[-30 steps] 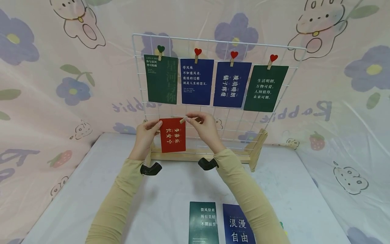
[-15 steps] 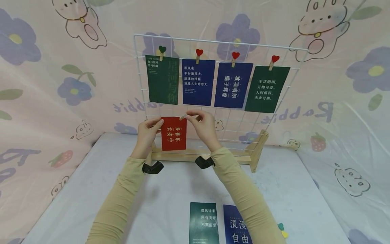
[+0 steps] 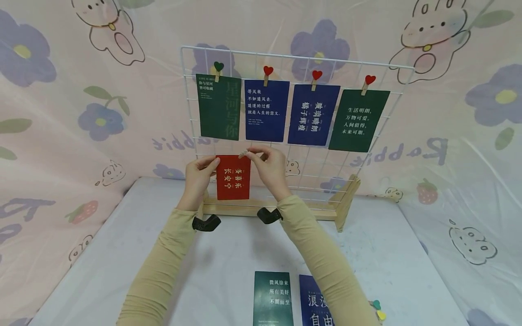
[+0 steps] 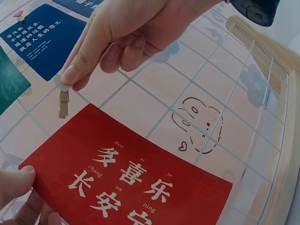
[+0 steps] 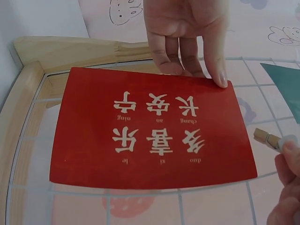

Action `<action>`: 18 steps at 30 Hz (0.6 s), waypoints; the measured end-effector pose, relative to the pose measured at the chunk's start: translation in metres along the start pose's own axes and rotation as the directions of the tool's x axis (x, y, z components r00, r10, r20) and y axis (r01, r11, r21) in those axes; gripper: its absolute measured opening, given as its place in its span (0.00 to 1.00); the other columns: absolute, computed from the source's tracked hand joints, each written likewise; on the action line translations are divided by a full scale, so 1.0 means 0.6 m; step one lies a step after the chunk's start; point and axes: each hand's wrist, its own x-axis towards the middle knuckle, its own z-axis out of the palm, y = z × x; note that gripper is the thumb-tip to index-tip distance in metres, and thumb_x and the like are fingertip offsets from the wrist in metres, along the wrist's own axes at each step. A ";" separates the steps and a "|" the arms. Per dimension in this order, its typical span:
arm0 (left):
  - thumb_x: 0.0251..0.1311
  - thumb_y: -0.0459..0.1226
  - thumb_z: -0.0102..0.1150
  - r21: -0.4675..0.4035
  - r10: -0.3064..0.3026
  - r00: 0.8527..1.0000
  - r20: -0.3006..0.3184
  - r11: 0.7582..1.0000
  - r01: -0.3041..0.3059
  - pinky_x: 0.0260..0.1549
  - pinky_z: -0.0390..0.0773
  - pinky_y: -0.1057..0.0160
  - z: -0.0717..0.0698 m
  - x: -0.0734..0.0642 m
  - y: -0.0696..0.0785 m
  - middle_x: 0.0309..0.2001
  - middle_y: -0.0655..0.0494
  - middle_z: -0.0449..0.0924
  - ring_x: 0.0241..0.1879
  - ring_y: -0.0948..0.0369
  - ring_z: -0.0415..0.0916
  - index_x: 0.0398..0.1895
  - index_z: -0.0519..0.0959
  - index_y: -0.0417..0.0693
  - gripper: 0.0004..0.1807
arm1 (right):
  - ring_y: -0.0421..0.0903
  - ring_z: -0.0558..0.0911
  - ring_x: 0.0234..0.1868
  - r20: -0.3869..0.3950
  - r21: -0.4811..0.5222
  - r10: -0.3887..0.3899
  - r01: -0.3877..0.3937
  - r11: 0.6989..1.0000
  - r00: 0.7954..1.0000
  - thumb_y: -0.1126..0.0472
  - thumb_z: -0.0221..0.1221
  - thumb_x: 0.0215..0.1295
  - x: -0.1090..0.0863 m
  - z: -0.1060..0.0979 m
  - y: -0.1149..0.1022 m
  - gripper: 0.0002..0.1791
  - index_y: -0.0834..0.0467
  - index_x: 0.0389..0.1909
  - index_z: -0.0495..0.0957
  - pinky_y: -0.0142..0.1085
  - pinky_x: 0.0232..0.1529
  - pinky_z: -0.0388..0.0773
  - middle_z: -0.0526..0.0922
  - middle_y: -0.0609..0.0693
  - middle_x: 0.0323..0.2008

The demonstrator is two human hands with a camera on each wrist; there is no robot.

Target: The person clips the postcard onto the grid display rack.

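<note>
My left hand (image 3: 197,181) pinches a red card (image 3: 233,185) with white lettering at its upper left edge, thumb in front and fingers behind. The card is upright before the lower part of a white wire grid rack (image 3: 297,57). Between thumb and forefinger, my right hand (image 3: 271,170) pinches a small wooden clothespin (image 4: 63,104) with a pale top. In the left wrist view this clothespin is just off the card's upper corner, apart from it. Two blue and two green cards, including the far left green card (image 3: 219,108), hang above on heart-topped clothespins.
A green card (image 3: 272,296) and a blue card (image 3: 311,294), partly under my right sleeve, lie on the white table near the front. Green and yellow clips (image 3: 379,310) lie right of them. The rack's wooden base (image 3: 269,210) stands behind my wrists.
Both hands have risen slightly, and the red card with them. The right hand and its clothespin have shifted a little left at the card's top corner. My right forearm has swung slightly left.
</note>
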 end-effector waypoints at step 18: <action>0.66 0.38 0.57 0.027 0.037 0.999 -0.035 0.999 -0.036 0.46 0.77 0.63 0.004 0.000 -0.002 0.48 0.45 0.78 0.45 0.56 0.74 0.54 0.79 0.37 0.17 | 0.44 0.68 0.21 0.002 0.011 0.031 -0.031 0.999 1.000 0.61 0.65 0.61 0.005 0.012 -0.009 0.06 0.57 0.38 0.86 0.31 0.17 0.60 0.85 0.44 0.32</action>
